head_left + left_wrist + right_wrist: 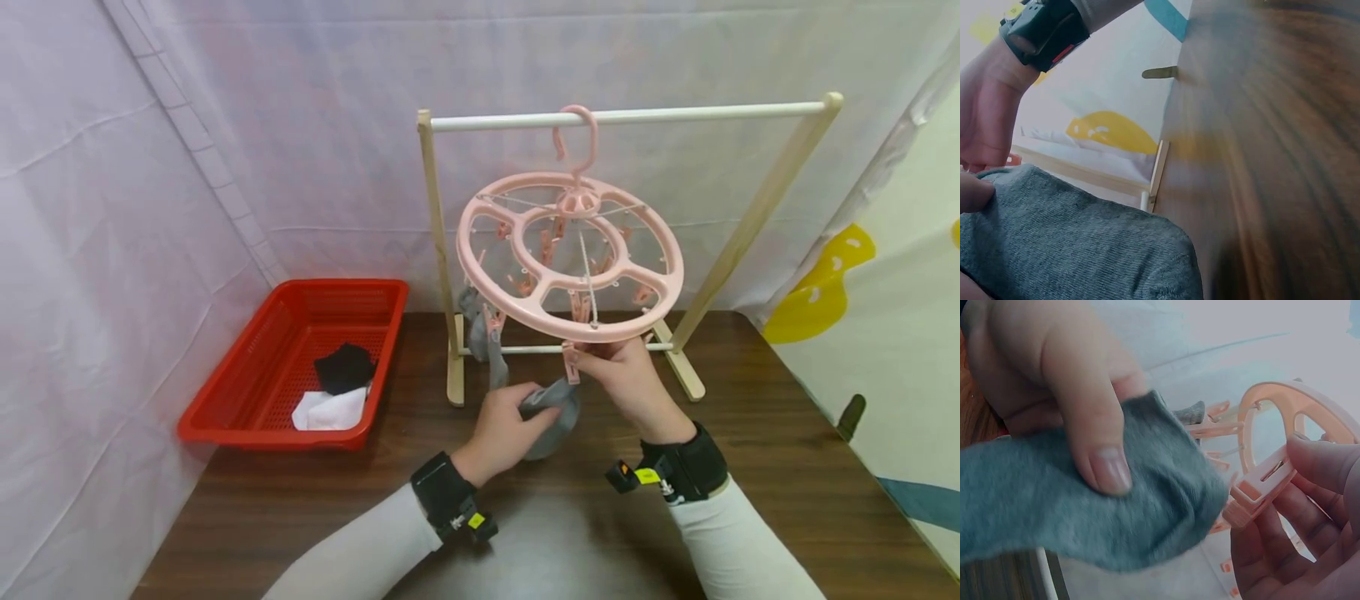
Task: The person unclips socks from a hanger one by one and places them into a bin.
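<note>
Your left hand (504, 429) is pinching the grey sock (566, 412) near its end, just below six o'clock on the pink ring (540, 319). Your right hand (636, 385) is pinching a pink clip (572, 364) there. The sock is looking soft, light and floppy, so holding it close to that edge is probably stopping it drooping.

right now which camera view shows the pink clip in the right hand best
The right wrist view: the pink clip shows large, its slot visible, pinched by the right hand. The head view shows it small, below the round hanger; in the left wrist view it cannot be made out clearly.
</note>
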Tool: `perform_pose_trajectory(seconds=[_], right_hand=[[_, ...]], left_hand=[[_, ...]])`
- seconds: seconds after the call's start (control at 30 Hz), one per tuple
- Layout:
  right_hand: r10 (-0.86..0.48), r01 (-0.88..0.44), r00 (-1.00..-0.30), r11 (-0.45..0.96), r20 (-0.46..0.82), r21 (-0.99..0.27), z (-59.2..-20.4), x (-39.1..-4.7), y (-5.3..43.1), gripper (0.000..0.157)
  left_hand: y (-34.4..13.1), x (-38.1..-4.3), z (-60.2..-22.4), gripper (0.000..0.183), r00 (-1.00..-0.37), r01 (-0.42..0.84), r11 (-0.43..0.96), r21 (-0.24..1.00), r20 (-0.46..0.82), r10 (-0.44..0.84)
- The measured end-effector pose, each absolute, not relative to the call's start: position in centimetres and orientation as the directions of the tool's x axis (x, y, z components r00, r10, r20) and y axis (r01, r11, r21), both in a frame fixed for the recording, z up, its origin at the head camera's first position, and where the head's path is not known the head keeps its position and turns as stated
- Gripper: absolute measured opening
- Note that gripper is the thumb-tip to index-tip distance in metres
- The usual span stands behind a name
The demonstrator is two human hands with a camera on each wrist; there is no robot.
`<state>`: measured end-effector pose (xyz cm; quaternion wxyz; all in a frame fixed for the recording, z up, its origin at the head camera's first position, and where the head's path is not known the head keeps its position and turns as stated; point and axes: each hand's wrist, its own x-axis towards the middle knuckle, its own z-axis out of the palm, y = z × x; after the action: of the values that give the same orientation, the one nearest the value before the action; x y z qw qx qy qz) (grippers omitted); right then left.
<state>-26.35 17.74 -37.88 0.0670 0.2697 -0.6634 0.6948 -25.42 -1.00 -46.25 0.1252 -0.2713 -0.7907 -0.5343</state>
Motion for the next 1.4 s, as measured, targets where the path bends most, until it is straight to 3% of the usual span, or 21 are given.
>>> perform_pose_trajectory(seconds=[0.43,0.6,0.83,1.1,1.4], right_hand=[[-0.231,-0.443,-0.871,-0.016,0.434,-0.896,-38.0,-26.3,18.1,0.015],[-0.234,-0.438,-0.876,0.021,0.421,-0.899,-37.8,-26.1,18.1,0.013],[-0.228,-0.455,-0.870,0.034,0.436,-0.890,-37.7,-26.1,18.0,0.015],[-0.211,-0.457,-0.872,0.028,0.442,-0.889,-37.8,-26.3,18.1,0.020],[-0.220,-0.464,-0.863,-0.012,0.455,-0.886,-37.8,-26.4,17.9,0.022]], left_hand=[[-4.3,-23.7,-45.0,0.010,-0.825,0.561,0.256,0.787,0.508,0.249],[-5.6,-23.6,-43.2,0.010,-0.813,0.579,0.202,0.790,0.540,0.219],[-7.3,-21.5,-37.6,0.005,-0.790,0.613,0.178,0.770,0.590,0.168],[-9.2,-21.8,-35.7,0.004,-0.793,0.610,0.147,0.779,0.600,0.106],[-11.7,-22.2,-34.2,0.004,-0.754,0.634,0.212,0.744,0.655,-0.042]])
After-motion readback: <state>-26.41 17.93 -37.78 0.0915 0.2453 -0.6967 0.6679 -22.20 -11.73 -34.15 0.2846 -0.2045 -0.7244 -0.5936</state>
